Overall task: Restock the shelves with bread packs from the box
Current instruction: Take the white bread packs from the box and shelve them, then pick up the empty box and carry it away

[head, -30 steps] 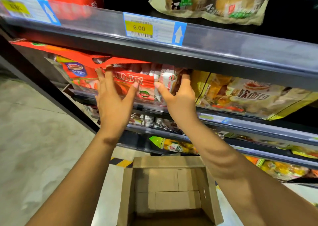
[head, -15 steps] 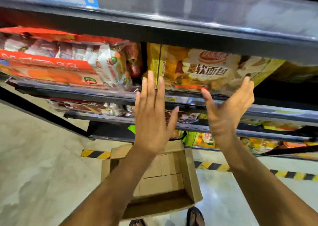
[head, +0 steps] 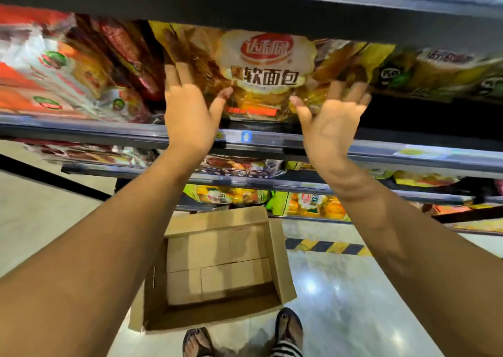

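2 flat open hands, left hand (head: 190,111) and right hand (head: 330,124), now press the yellow bread pack (head: 265,71); earlier they hovered. Box (head: 280,250) at 6 o'clock on glossy floor (head: 353,302).

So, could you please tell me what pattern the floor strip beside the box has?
Diagonal yellow and black stripes on the floor strip, right of the box; head view.

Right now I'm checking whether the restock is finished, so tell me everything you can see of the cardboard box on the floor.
The cardboard box is plain brown corrugated card, open at the top with its flaps folded outward. Nothing shows inside but its bare bottom panels; no bread packs are visible. It sits on the glossy floor below the shelves, just ahead of the person's sandalled feet, tilted slightly askew. Neither hand touches it.
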